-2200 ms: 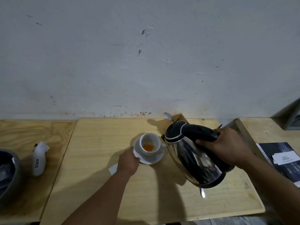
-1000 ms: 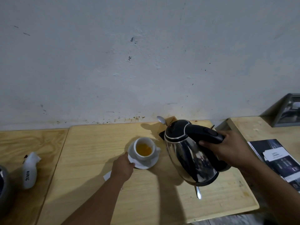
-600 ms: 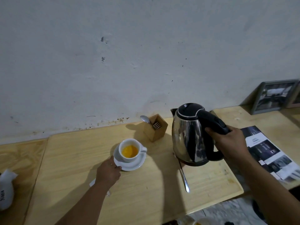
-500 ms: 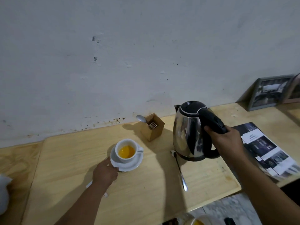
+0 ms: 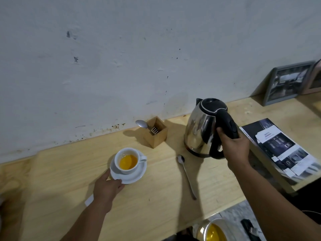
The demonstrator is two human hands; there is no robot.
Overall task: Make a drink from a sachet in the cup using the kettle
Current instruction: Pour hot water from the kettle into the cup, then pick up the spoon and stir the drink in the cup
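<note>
Now right hand [image 5: 233, 147] grips kettle [image 5: 201, 133]; left hand [image 5: 106, 188] pinches saucer [image 5: 137, 176]; print unreadable.

Two bare forearms reach in from the lower edge; neither shows a sleeve, a watch, a bracelet or a glove; the left hand [image 5: 107, 189] carries no ring that can be seen, its fingers short and rounded; the right hand [image 5: 234, 148] is likewise unadorned, knuckles plain; both wrists are uncovered up to the frame's border.
</note>
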